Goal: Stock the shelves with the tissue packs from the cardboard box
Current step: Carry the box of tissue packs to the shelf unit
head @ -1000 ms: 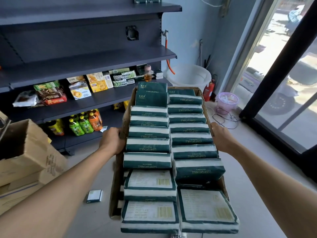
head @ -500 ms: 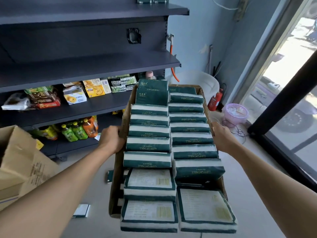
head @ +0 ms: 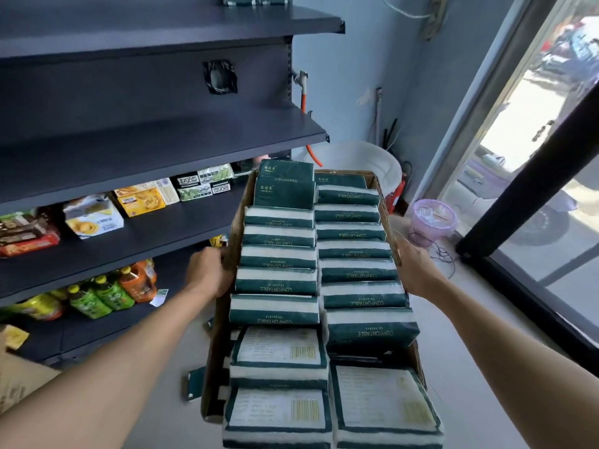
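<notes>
Presently: cardboard box (head: 382,202), centre frame, full of tissue packs (head: 278,281); left hand (head: 207,273) and right hand (head: 418,270) grasp opposite walls, likely for level carrying.

Both forearms are bare, no sleeves or jewellery visible

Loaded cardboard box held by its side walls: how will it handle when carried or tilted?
The cardboard box probably sags: it's long, and the left hand and right hand grip only mid-walls. Tissue packs stand above the rim, so tilting likely spills the near ones. Likely light for its bulk, since it's soft tissue.
</notes>
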